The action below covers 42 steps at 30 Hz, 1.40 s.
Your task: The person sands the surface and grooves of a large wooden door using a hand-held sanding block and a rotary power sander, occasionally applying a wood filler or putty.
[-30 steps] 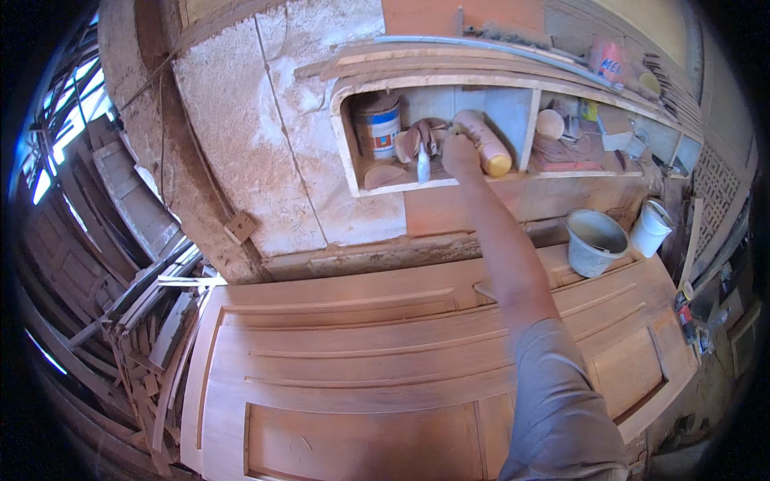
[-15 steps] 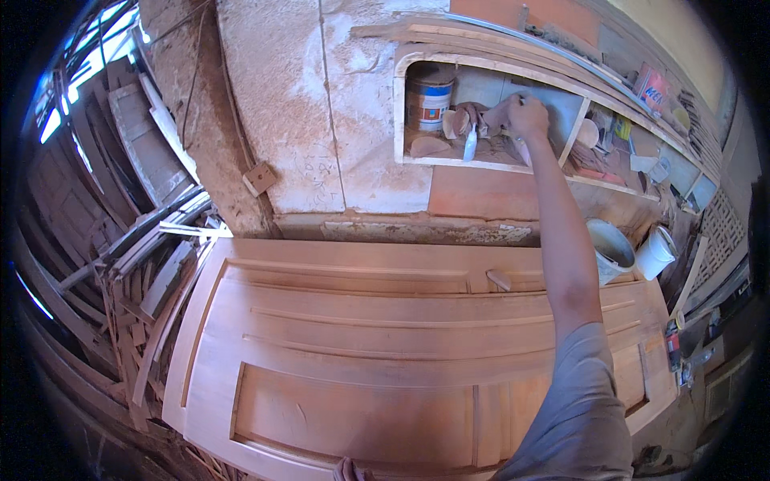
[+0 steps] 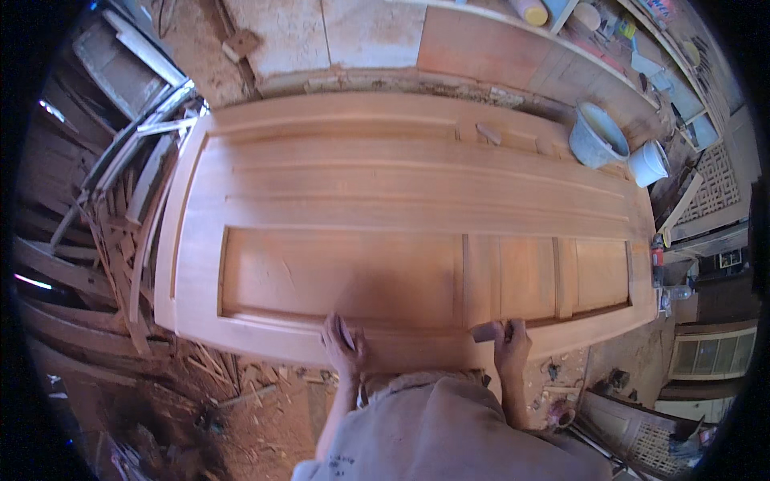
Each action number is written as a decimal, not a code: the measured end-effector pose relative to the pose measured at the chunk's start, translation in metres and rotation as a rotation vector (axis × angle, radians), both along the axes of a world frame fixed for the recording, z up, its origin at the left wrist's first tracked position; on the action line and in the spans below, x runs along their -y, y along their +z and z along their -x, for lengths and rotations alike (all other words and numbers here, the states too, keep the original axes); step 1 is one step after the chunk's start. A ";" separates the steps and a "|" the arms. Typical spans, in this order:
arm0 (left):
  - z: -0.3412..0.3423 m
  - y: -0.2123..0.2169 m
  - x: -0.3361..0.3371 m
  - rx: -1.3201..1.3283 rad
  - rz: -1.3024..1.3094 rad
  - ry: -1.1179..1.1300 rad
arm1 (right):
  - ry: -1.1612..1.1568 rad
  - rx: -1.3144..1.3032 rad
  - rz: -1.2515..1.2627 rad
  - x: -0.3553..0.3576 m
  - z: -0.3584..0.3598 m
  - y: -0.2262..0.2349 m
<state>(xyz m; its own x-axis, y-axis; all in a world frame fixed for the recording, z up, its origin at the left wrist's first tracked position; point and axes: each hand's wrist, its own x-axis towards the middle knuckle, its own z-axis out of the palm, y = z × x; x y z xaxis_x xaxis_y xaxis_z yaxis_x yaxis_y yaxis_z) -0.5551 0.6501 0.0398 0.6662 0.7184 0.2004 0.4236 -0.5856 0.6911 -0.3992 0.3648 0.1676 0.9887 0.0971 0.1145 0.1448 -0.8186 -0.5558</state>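
A large wooden door (image 3: 353, 180) with recessed panels and raised mouldings lies flat in front of me. At its near edge, my right hand (image 3: 513, 345) is closed on a small, flat, brownish-grey piece of sandpaper (image 3: 484, 331), which sticks out to the left from the fingers. Over the same edge, further left, is my left hand (image 3: 343, 346), its fingers curled around something thin and greyish that is mostly hidden. A small wooden block (image 3: 488, 134) rests on the far part of the door.
Two buckets, one grey (image 3: 597, 136) and one white (image 3: 648, 163), stand at the far right corner. Behind the door runs a wall with a cluttered shelf (image 3: 561, 16). Scrap timber (image 3: 120, 240) is piled at left. Shavings cover the floor (image 3: 265, 417) near me.
My right hand has come back from the shelf to the door's near edge, now with the sandpaper in it. My view has tilted down, showing both hands and more floor.
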 end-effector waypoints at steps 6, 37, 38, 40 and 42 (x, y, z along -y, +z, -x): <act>0.013 -0.005 -0.011 0.117 0.068 -0.171 | -0.028 -0.012 -0.022 0.046 0.081 -0.068; 0.070 0.119 0.190 0.160 1.485 -0.580 | 0.241 0.018 -0.461 0.010 0.183 0.050; 0.073 0.125 0.207 0.166 1.516 -0.470 | 0.249 0.054 -0.476 0.021 0.184 0.047; 0.077 0.127 0.226 0.170 1.314 -0.667 | 0.264 0.129 -0.501 0.048 0.187 0.043; 0.079 0.128 0.254 0.197 1.196 -0.766 | 0.265 0.130 -0.498 0.078 0.191 0.042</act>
